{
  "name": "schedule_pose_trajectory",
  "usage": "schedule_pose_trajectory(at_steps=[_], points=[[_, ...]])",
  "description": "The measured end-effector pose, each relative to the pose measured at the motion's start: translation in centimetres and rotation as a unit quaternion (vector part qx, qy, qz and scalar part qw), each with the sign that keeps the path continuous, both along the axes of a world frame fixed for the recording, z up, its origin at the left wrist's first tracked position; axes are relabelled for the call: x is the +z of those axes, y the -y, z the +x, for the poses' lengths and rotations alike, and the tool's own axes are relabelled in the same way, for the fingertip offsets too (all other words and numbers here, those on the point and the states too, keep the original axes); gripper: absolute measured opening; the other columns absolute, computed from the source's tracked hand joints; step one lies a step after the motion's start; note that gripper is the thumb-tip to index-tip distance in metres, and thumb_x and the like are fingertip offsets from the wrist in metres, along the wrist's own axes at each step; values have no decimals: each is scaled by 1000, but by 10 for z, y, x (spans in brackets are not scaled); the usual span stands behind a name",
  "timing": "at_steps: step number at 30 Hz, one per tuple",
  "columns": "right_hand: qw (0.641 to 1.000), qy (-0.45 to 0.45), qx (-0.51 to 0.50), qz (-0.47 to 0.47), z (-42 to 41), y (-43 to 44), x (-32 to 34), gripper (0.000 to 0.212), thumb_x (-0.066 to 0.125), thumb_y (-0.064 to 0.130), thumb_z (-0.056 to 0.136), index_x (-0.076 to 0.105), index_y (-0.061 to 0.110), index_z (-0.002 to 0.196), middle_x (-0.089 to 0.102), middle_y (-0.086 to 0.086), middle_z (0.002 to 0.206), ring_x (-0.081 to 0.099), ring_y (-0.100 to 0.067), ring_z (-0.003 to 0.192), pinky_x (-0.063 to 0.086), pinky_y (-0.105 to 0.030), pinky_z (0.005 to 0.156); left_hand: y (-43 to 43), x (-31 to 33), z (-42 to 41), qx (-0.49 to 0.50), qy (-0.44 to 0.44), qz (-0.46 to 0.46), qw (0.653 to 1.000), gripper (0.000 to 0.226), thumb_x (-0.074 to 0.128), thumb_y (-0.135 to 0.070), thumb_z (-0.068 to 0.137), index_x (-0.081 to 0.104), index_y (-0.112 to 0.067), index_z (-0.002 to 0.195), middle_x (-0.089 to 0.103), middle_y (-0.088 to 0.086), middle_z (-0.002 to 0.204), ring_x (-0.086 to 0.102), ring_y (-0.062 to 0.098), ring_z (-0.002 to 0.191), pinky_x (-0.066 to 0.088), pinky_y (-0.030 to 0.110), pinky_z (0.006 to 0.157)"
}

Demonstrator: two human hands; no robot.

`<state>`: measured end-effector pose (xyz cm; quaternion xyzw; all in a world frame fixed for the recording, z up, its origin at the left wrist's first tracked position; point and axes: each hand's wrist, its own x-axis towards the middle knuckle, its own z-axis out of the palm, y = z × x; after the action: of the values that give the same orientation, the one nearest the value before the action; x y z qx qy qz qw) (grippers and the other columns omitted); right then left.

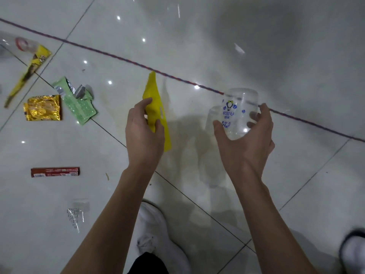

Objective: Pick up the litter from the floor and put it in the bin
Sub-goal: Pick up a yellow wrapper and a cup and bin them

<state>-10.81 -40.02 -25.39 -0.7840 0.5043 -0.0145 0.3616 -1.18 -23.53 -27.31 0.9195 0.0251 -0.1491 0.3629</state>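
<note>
the left hand (145, 135) is curling its fingers and thumb round a yellow wrapper (153, 89), which is sticking out far beyond the hand and hanging a little past it on the near side, held above the floor (197, 46). the right hand (248, 143) is gripping a clear cup (241, 99) with blue print, thumb on its left side and fingers wrapping round its right, the cup lying tilted in the air over a dark stripe (118, 56) that is running across the tiles. more litter is lying on the floor to the left, well apart from both hands: a gold packet (42, 107) just beside a torn green packet (79, 103), a long yellow wrapper (29, 70) farther off, a blurred clear bottle (11, 46) at the far left edge, a red wrapper (55, 172) nearer, and a clear film (76, 214) nearest of all. a white shoe (158, 234) is standing between the forearms.
</note>
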Motion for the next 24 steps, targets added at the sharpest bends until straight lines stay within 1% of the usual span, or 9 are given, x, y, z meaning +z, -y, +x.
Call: schedule_pose_trajectory(at_steps=[3, 5, 8, 12, 15, 17, 19, 20, 24], points=[[1000, 27, -14, -3, 0, 15, 45, 101, 82, 52, 77, 27, 21, 156, 48, 8, 140, 54, -14, 126, 21, -33, 117, 22, 45, 7, -36, 14, -33, 999, 52, 63, -5, 88, 53, -21, 137, 57, -2, 123, 57, 16, 96, 40, 9, 78], [999, 41, -20, -15, 0, 25, 75, 99, 82, 50, 78, 28, 20, 155, 47, 11, 137, 54, -15, 125, 20, -30, 114, 37, 77, 12, -58, 23, -50, 997, 51, 62, -5, 89, 54, -21, 136, 57, -2, 123, 58, 16, 93, 39, 4, 76], [997, 65, -34, -37, 1, 44, 132, 97, 83, 48, 78, 30, 20, 155, 46, 12, 135, 54, -15, 125, 21, -30, 114, 66, 135, 20, -90, 48, -79, 992, 48, 62, -5, 88, 56, -19, 134, 59, -3, 121, 59, 17, 90, 40, 5, 75], [992, 86, -65, -70, -3, 77, 209, 97, 82, 49, 78, 30, 21, 155, 47, 5, 141, 53, -18, 126, 26, -41, 119, 114, 219, 26, -139, 53, -110, 983, 47, 63, -6, 89, 56, -22, 133, 59, -4, 119, 59, 13, 88, 41, 6, 74], [986, 95, -103, -88, -14, 102, 266, 97, 81, 49, 79, 29, 20, 156, 46, 3, 142, 51, -19, 128, 25, -41, 118, 150, 280, 22, -182, 62, -131, 973, 47, 62, -7, 90, 55, -23, 134, 58, -5, 120, 58, 9, 88, 41, 7, 75], [982, 102, -124, -104, -25, 117, 299, 97, 82, 49, 79, 31, 17, 155, 48, 1, 139, 53, -21, 125, 30, -47, 117, 174, 318, 18, -206, 73, -142, 965, 48, 62, -6, 90, 55, -23, 134, 59, -5, 119, 58, 9, 87, 41, 7, 75], [977, 108, -145, -114, -39, 132, 330, 96, 83, 48, 78, 33, 15, 154, 51, -2, 136, 54, -24, 124, 36, -55, 113, 197, 353, 11, -229, 88, -148, 958, 48, 63, -6, 90, 55, -23, 133, 59, -5, 118, 58, 7, 86, 40, 7, 74], [975, 108, -158, -116, -47, 140, 343, 96, 84, 47, 78, 34, 15, 153, 51, -2, 135, 54, -25, 124, 38, -57, 112, 209, 368, 6, -236, 94, -152, 955, 48, 63, -6, 90, 56, -23, 133, 59, -6, 118, 58, 6, 86, 40, 7, 74], [969, 107, -187, -120, -81, 174, 387, 95, 83, 47, 77, 35, 16, 153, 53, -3, 136, 54, -27, 128, 32, -50, 116, 257, 415, -19, -261, 111, -168, 944, 47, 64, -6, 90, 56, -23, 134, 59, -7, 120, 58, 3, 86, 39, 6, 73]])
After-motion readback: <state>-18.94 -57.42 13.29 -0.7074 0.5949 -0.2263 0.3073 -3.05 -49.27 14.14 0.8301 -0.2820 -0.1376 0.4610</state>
